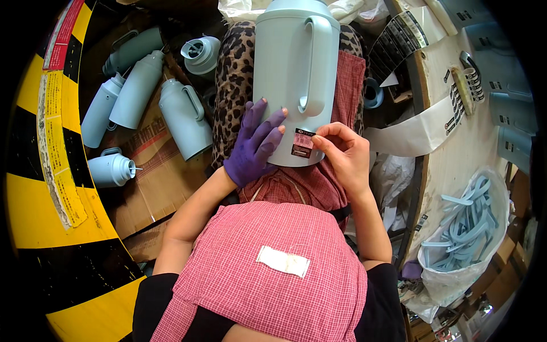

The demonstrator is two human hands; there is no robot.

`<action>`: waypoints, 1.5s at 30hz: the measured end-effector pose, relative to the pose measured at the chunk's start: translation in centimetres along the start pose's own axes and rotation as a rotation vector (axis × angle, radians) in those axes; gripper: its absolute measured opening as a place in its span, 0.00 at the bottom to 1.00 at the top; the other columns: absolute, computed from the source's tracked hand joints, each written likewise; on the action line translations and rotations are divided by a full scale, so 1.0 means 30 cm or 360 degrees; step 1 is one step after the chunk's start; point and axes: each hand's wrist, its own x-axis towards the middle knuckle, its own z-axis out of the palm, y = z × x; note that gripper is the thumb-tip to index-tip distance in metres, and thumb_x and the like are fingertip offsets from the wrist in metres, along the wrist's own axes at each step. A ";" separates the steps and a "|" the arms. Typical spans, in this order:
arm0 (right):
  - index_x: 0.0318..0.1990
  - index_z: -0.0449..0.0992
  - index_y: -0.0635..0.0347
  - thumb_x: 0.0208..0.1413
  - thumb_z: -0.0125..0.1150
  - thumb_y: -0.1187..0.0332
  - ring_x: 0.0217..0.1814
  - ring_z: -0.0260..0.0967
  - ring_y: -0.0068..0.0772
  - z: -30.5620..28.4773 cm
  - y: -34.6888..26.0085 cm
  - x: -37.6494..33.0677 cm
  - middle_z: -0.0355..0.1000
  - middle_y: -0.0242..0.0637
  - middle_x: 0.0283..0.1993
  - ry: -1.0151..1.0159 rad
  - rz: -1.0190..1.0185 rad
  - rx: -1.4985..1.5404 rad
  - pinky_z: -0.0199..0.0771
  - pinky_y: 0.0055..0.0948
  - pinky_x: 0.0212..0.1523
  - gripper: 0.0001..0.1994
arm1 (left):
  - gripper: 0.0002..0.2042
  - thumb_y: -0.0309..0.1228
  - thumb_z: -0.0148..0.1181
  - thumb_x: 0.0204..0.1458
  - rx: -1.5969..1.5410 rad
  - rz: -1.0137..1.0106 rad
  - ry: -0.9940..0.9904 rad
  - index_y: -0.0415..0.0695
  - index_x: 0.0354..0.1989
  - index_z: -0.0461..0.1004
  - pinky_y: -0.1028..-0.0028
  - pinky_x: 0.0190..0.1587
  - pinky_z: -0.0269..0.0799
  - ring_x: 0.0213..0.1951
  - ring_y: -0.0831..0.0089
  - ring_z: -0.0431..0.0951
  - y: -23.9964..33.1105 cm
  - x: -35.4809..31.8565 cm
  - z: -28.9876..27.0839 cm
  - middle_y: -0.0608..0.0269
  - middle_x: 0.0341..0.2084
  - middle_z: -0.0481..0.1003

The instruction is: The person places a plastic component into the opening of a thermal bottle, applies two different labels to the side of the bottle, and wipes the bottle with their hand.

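Note:
A large pale-blue thermos jug point(279, 74) lies across my lap with its handle side up and its base toward me. My left hand point(254, 139), in a purple glove with bare fingertips, rests on the jug's left side with its fingers stretched out. A black-and-pink label point(302, 143) sits on the jug's wall between the handle's lower end and the base. My bare right hand point(346, 154) pinches the right edge of this label between thumb and fingertip. Whether that edge is stuck down cannot be seen.
Several pale-blue jugs point(183, 117) lie on cardboard point(149, 188) at left, beside a yellow-and-black striped panel point(74, 268). On the right are a bench point(433, 188), a strip of labels point(419, 128), and a white bag point(456, 279) of blue handles point(470, 225).

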 end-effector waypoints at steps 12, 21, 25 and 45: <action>0.41 0.78 0.69 0.60 0.65 0.78 0.38 0.76 0.18 -0.022 -0.007 0.008 0.79 0.32 0.36 -0.0129 0.0050 -0.0005 0.76 0.20 0.43 0.04 | 0.22 0.29 0.61 0.56 0.0033 0.0004 0.0014 0.39 0.57 0.64 0.36 0.70 0.50 0.69 0.33 0.58 0.002 0.001 0.004 0.44 0.67 0.65; 0.39 0.78 0.69 0.57 0.67 0.79 0.37 0.77 0.21 -0.008 0.026 0.012 0.78 0.34 0.35 -0.0043 -0.0203 -0.0225 0.77 0.21 0.40 0.05 | 0.20 0.40 0.67 0.53 0.0170 0.0035 -0.0057 0.75 0.55 0.75 0.40 0.74 0.42 0.74 0.37 0.50 0.000 -0.009 0.018 0.50 0.70 0.61; 0.38 0.78 0.67 0.54 0.68 0.80 0.34 0.76 0.27 0.009 0.010 0.013 0.76 0.37 0.34 0.0056 -0.0523 -0.0685 0.75 0.25 0.36 0.06 | 0.19 0.42 0.68 0.52 0.0128 -0.0003 -0.0072 0.81 0.52 0.78 0.40 0.74 0.42 0.75 0.39 0.48 -0.004 -0.014 0.008 0.53 0.70 0.60; 0.77 0.51 0.51 0.38 0.82 0.53 0.85 0.34 0.49 -0.069 0.142 0.048 0.35 0.46 0.83 -0.0230 -0.0833 -0.0973 0.44 0.48 0.79 0.58 | 0.20 0.42 0.75 0.44 -0.0077 0.0129 -0.0277 0.69 0.48 0.81 0.42 0.74 0.42 0.75 0.38 0.46 -0.031 -0.039 -0.083 0.51 0.71 0.58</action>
